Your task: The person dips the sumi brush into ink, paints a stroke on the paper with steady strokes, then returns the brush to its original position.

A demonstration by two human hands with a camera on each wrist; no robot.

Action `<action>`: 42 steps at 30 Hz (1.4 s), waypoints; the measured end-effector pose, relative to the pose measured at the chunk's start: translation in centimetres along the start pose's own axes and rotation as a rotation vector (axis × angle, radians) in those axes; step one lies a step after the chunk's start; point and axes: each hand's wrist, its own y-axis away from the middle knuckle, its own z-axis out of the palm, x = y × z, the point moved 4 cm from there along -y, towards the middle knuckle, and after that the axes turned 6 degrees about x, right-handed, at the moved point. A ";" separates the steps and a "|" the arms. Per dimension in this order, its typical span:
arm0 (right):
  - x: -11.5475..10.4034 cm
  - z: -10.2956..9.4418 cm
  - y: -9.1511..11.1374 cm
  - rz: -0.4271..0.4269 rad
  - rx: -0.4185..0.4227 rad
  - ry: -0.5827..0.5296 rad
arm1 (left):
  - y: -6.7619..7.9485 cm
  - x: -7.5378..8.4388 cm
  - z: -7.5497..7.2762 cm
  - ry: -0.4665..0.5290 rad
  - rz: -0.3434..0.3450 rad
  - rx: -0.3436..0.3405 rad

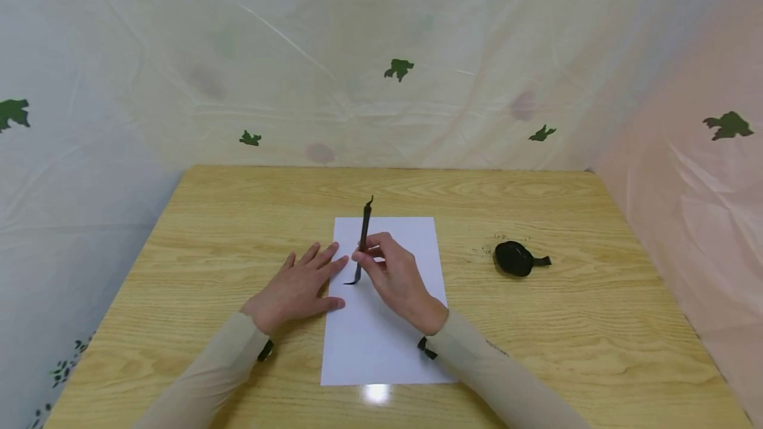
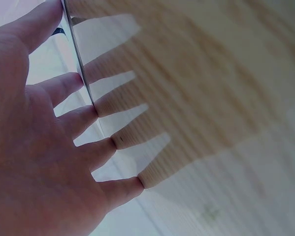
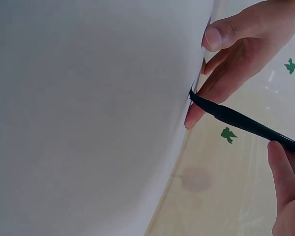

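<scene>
My right hand (image 1: 402, 280) pinches a dark brush (image 1: 365, 227), held nearly upright over a white sheet of paper (image 1: 381, 343). The brush tip meets the paper at the end of a short black stroke (image 1: 349, 283). In the right wrist view the bristles of the brush (image 3: 204, 103) touch the sheet, and fingers (image 3: 282, 169) hold the handle. My left hand (image 1: 298, 288) lies flat with spread fingers, its fingertips on the paper's left edge. The left wrist view shows this left hand (image 2: 49, 142) with straight fingers pressed to the surface.
On the wooden table (image 1: 197, 263), right of the paper, sits a small black dish (image 1: 514, 259) with a short handle. Dark specks (image 1: 497, 243) dot the wood beside it. A pale curtain (image 1: 286, 85) with green leaf-like shapes hangs behind and at both sides.
</scene>
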 end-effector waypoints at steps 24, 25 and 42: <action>0.3 -0.4 0.2 0.012 0.001 0.008 | 0.1 0.0 0.1 0.009 0.007 0.007; 0.3 -0.5 0.2 0.010 0.001 0.009 | 0.1 0.0 0.1 0.009 0.006 0.007; 0.6 -1.0 0.4 -0.031 0.017 0.011 | 0.0 -0.1 0.2 0.008 -0.002 0.006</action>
